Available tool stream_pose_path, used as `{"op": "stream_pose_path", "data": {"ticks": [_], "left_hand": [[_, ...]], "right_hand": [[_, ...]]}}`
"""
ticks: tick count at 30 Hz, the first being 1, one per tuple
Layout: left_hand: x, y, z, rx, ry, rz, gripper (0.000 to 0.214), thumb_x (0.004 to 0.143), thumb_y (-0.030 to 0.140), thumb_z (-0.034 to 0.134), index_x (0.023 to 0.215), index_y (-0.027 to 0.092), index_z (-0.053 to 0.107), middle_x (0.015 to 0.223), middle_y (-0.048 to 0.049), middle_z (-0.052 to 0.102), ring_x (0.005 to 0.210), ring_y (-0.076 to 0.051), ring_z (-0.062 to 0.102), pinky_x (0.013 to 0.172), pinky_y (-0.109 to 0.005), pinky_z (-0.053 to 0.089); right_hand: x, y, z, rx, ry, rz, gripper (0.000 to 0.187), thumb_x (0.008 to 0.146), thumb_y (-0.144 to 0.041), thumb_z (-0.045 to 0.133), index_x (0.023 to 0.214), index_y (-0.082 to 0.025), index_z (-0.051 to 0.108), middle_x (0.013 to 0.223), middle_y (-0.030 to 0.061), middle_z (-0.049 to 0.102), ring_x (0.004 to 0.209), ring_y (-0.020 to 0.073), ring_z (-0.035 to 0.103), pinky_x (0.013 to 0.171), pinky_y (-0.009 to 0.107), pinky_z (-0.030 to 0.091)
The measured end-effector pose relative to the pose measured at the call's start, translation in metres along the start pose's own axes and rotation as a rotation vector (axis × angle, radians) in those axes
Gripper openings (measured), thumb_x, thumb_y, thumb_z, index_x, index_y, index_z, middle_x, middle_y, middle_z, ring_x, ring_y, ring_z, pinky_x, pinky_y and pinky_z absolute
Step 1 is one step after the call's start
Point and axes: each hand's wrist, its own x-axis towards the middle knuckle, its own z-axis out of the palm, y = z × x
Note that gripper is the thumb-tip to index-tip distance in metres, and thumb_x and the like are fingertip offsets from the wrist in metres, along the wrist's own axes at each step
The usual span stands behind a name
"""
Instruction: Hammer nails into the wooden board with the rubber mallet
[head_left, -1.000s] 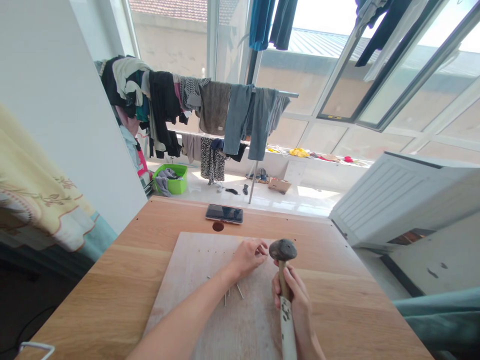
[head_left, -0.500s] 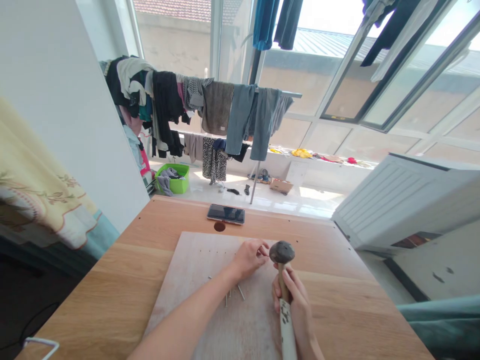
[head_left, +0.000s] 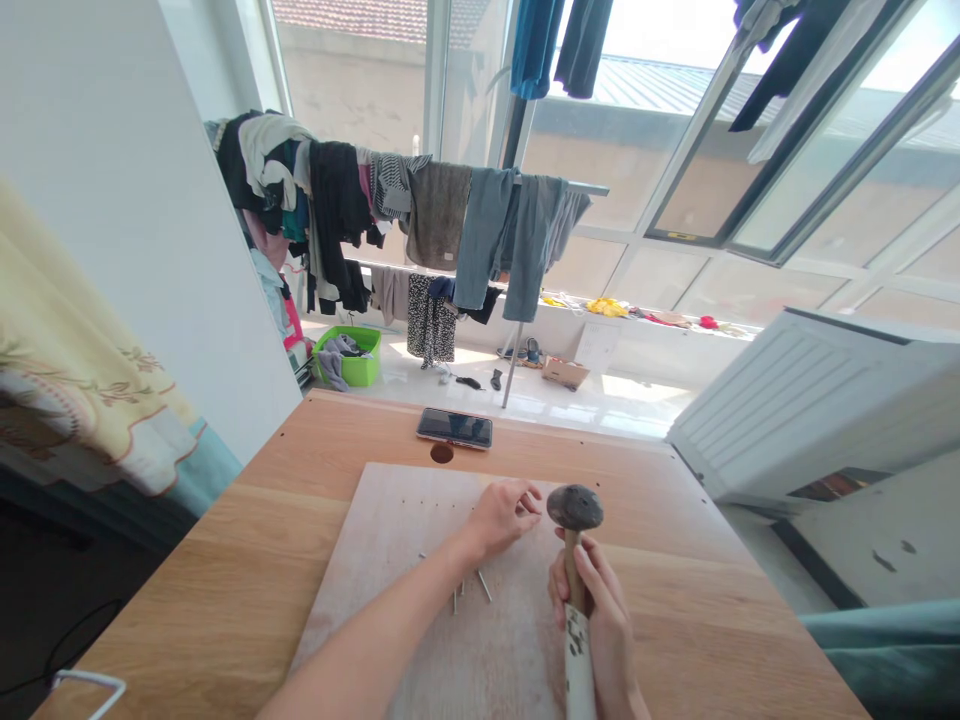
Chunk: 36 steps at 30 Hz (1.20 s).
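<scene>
over a pale wooden board point(head_left: 397, 520), the hands are apart. the right hand point(head_left: 596, 615) is clamped round the handle of a hammer point(head_left: 575, 570), its rough dark head point(head_left: 574, 506) up at twelve o'clock. the left hand point(head_left: 501, 518) hovers just beside that head, fingers loosely curled, holding nothing visible. a few nails point(head_left: 469, 585) sit on the board at its seven o'clock. farther out, at twelve o'clock, a phone point(head_left: 454, 428) lies on the wooden table point(head_left: 225, 610); a green basket point(head_left: 346, 355) sits on the floor at eleven o'clock.
</scene>
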Motion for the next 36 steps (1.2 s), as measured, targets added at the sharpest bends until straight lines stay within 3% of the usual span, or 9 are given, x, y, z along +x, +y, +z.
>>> {"op": "stream_pose_path", "data": {"ticks": [8,14,19,24,29,33,36], "left_hand": [[-0.0003,0.0005,-0.0002,0.025,-0.011,0.005,0.028,0.07,0.007,0.066,0.095,0.018,0.071,0.081,-0.0003,0.075,0.073,-0.014,0.068,0.072,-0.023,0.052],[0.0,0.0001,0.0006,-0.003,-0.001,0.01,0.022,0.071,0.009,0.066,0.092,0.016,0.071,0.078,-0.0012,0.074,0.073,-0.014,0.068,0.072,-0.022,0.051],[0.0004,0.0015,-0.0003,0.018,-0.016,0.002,0.029,0.067,0.003,0.063,0.092,0.017,0.071,0.078,0.0003,0.074,0.072,-0.014,0.067,0.072,-0.022,0.051],[0.0004,0.0023,-0.0003,0.001,-0.001,-0.003,0.021,0.07,0.009,0.066,0.089,0.016,0.07,0.079,-0.0016,0.075,0.074,-0.015,0.068,0.072,-0.022,0.052],[0.0003,0.0028,-0.0005,0.029,-0.023,-0.009,0.028,0.068,0.004,0.062,0.09,0.018,0.071,0.079,0.0006,0.075,0.073,-0.014,0.068,0.072,-0.022,0.052],[0.0,0.0026,-0.0005,0.007,-0.008,-0.001,0.02,0.07,0.008,0.064,0.088,0.017,0.07,0.079,-0.0011,0.075,0.073,-0.015,0.068,0.072,-0.023,0.052],[0.0002,0.002,-0.0003,0.01,-0.01,0.012,0.025,0.068,0.005,0.063,0.088,0.017,0.071,0.078,-0.0007,0.075,0.072,-0.014,0.068,0.071,-0.022,0.052]], "right_hand": [[0.0018,-0.0003,0.0021,-0.093,-0.012,0.096,0.036,0.089,-0.056,0.059,0.105,-0.024,0.059,0.057,-0.0073,0.049,0.038,0.0075,0.044,0.034,0.017,0.032],[0.002,0.0021,0.0011,-0.017,0.032,0.008,0.035,0.089,-0.055,0.06,0.101,-0.023,0.06,0.057,-0.0071,0.048,0.041,0.0065,0.044,0.036,0.016,0.034],[0.0041,0.003,0.0004,-0.089,0.01,0.078,0.041,0.086,-0.059,0.063,0.103,-0.022,0.06,0.056,-0.0073,0.049,0.037,0.0075,0.042,0.032,0.018,0.032],[0.0028,0.0028,0.0001,-0.057,0.017,-0.029,0.036,0.088,-0.056,0.061,0.101,-0.022,0.06,0.056,-0.0069,0.048,0.04,0.0076,0.042,0.036,0.019,0.035],[0.0047,0.0026,-0.0003,-0.12,0.0,0.062,0.044,0.085,-0.06,0.063,0.106,-0.022,0.06,0.055,-0.0075,0.048,0.036,0.0081,0.043,0.032,0.018,0.031],[0.0041,0.0027,-0.0019,-0.061,0.032,-0.009,0.039,0.087,-0.057,0.062,0.103,-0.021,0.061,0.055,-0.0071,0.049,0.039,0.0066,0.043,0.036,0.017,0.033],[0.004,0.0015,-0.0023,-0.091,0.006,0.034,0.041,0.085,-0.058,0.064,0.102,-0.021,0.061,0.055,-0.007,0.049,0.038,0.0074,0.044,0.035,0.018,0.033]]}}
